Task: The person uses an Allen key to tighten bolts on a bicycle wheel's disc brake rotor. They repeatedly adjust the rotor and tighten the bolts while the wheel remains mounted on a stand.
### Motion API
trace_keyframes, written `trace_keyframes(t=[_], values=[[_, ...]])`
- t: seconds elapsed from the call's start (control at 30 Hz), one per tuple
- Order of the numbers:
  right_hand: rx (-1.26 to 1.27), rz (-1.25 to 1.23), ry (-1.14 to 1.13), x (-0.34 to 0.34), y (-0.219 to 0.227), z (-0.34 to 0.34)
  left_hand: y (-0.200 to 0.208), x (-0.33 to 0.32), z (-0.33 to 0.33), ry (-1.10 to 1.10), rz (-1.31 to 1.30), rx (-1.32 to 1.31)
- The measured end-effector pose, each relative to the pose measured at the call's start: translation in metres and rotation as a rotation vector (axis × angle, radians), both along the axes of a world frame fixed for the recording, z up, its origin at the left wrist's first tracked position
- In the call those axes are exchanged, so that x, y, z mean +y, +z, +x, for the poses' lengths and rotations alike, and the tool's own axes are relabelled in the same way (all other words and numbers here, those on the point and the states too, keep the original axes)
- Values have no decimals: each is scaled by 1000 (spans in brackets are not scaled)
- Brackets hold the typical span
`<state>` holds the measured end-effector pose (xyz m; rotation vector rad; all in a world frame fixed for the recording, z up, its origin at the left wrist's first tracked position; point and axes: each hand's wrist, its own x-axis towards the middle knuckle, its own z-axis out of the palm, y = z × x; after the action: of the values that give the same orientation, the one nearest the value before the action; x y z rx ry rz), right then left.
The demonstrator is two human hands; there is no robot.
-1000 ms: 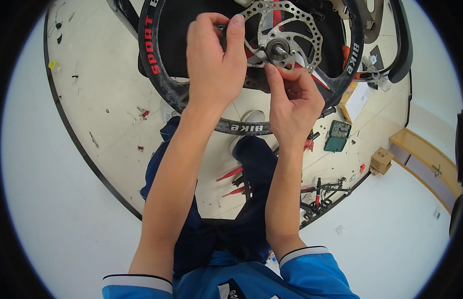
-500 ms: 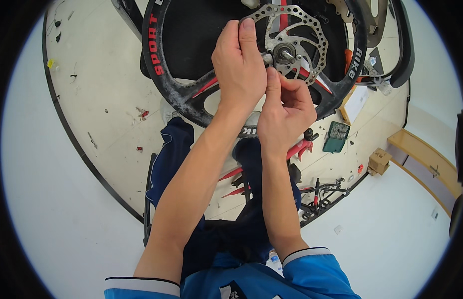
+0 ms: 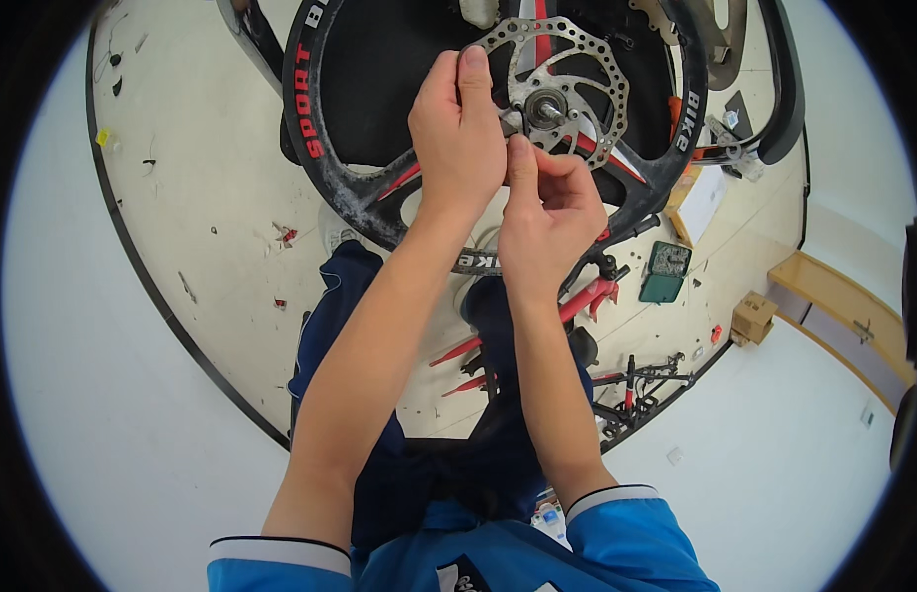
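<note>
A black spoked bicycle wheel with red and white accents lies in front of me, hub side up. Bolted area and axle of its hub sit inside a perforated metal brake disc. My left hand is closed at the disc's left edge, thumb upright along the rim of it; its other fingertips are hidden. Just below the hub, my right hand pinches thumb and forefinger together beside the disc's inner arms. A small dark piece shows above that thumb, too little to name.
Beyond the wheel's right side stand a curved black part and an orange-handled item. On the floor lie a green case, a red fork, a bicycle frame and scattered scraps. A cardboard box stands by the wall.
The wheel and both hands have shifted a little to the left. The hub now faces me more squarely. Both hands keep the same grip.
</note>
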<state>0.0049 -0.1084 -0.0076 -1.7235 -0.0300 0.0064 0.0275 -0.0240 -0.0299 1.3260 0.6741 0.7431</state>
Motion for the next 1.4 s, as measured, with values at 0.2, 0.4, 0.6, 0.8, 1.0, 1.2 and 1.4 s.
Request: trace_keyframes(t=[0.2,0.4,0.6,0.8,1.0,1.2,1.4], values=[[72,135,38,-22,3,6,15,27,-5,-20,-354,-93],[65,351,25,-43,14,17,-2,69,-20,-183,177,352],[114,448,-55,-57,18,35,-7,64,-18,-248,664,455],[183,477,-54,-59,20,38,1,64,-16,-172,637,489],[281,478,6,-66,18,40,10,65,-19,-67,542,476],[314,392,106,-72,16,42,36,40,-33,-73,725,-4],[306,363,129,-67,19,40,26,1,-33,-221,725,4]])
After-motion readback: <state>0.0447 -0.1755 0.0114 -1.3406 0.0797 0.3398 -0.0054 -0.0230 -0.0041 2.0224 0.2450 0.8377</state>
